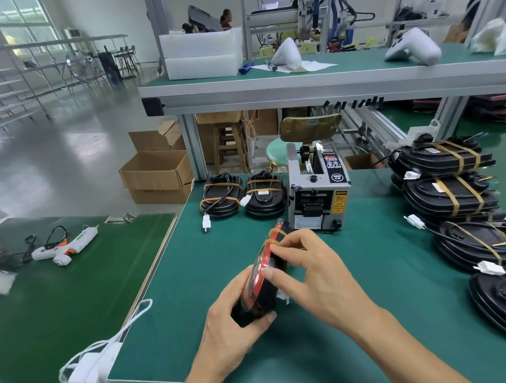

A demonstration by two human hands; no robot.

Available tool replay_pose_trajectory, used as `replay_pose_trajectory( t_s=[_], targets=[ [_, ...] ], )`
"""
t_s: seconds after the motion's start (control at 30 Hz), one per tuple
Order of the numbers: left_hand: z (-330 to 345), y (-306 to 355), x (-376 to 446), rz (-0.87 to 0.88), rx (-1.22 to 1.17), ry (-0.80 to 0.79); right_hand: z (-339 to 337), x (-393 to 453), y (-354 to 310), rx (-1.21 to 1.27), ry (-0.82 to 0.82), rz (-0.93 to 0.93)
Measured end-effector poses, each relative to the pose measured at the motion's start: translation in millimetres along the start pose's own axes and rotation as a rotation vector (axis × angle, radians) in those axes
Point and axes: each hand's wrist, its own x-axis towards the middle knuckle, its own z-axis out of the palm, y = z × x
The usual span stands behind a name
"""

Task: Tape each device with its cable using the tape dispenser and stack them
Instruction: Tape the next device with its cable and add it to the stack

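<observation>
1. A person stands at a green tabletop (354,274), seen from a head-worn camera looking down at both hands.
2. The left hand (233,325) grips the near end of a black device (263,288) with a red edge, holding it on its side just above the tabletop, fingers curled round its lower rim.
3. The right hand (313,270) rests on the top of the same device, its fingertips pinching or pressing a yellowish tape strip (274,239) that crosses the far end. Whether the cable is already tucked under is hidden by the hands.
4. Just beyond the device stands the grey tape dispenser (317,193), near the tabletop's far edge.
5. To the left of the dispenser lie two taped devices (243,196) side by side, each bound with its cable by yellowish bands; it cannot be told whether each is a short stack.
6. At the right, well apart, sits a large pile of black devices (459,199), also banded.
7. Judged from this, the work is partway through: the device in hand looks to be mid-taping and is not yet stacked.
</observation>
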Motion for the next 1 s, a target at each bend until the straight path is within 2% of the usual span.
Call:
replay_pose_trajectory(
  t_s=[0.23,0.37,0.43,0.47,0.53,0.6,0.63,0.7,0.77,0.87,0.93,1.0],
  targets=[
    [0,4,-1,-0.008,0.009,-0.015,17,-13,4,-0.197,0.127,-0.128],
    [-1,4,-2,-0.016,0.041,-0.028,19,-19,7,-0.179,0.176,-0.182],
    [0,5,-2,-0.027,0.044,-0.029,21,-22,12,-0.044,0.189,-0.236],
    [0,7,-2,-0.032,0.033,-0.027,22,-24,13,0.103,0.185,-0.224],
    [-1,9,-1,-0.042,0.009,-0.007,20,-25,16,0.385,0.229,-0.098],
    [-1,10,-1,-0.054,0.003,0.016,18,-20,21,0.484,0.322,0.081],
    [0,8,-1,-0.061,0.010,0.018,17,-14,26,0.486,0.318,0.151],
    [0,2,-2,-0.076,0.039,0.006,15,1,39,0.434,0.201,0.237],
    [-1,-2,-1,-0.079,0.064,-0.006,13,15,51,0.398,0.014,0.269],
    [-2,-6,-1,-0.084,0.057,0.027,9,34,65,0.401,-0.260,0.202],
    [-2,-5,-1,-0.081,0.033,0.052,10,44,68,0.361,-0.356,0.153],
    [-1,-7,-1,-0.075,0.012,0.061,16,50,66,0.318,-0.358,0.127]
  ],
)
